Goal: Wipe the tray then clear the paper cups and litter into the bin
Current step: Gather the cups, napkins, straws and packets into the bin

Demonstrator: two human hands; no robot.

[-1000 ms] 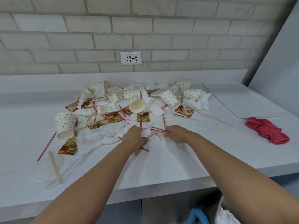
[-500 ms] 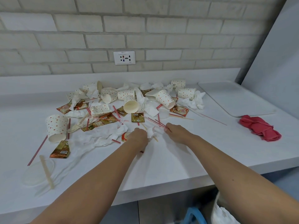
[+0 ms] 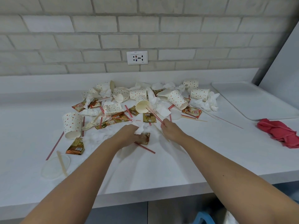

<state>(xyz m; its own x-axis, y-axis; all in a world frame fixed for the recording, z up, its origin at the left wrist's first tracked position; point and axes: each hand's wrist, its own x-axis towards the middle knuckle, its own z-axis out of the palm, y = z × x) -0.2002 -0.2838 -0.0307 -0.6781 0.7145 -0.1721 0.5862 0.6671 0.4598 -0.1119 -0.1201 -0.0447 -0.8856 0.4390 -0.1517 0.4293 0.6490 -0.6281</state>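
Since 0.5 s ago the right hand (image 3: 172,131) has lifted a small bunch of red-striped straws (image 3: 153,113), which now slant up from its fingertips toward the litter heap. The left hand (image 3: 129,135) has closed on a crumpled white tissue (image 3: 141,128).

Head view: the right hand pinches the near ends of the straws between thumb and fingers. The left hand grips the tissue, and a brown sachet (image 3: 145,137) lies under its fingers; I cannot tell whether it holds that too. 1 loose straw (image 3: 145,147) lies on the counter (image 3: 161,172) just in front of that hand.

Dotted paper cups (image 3: 177,99) lie tumbled among tissues, sachets and straws across the middle and back of the counter. 1 lone cup (image 3: 72,124) stands mouth down toward the left edge. The pale tray (image 3: 258,102) lies flat at the back right corner, apart from the heap. A red cloth (image 3: 281,133) lies bunched near the right edge, in front of the tray. A clear lid (image 3: 51,168) with a wooden stirrer (image 3: 62,164) across it sits near the front left corner.
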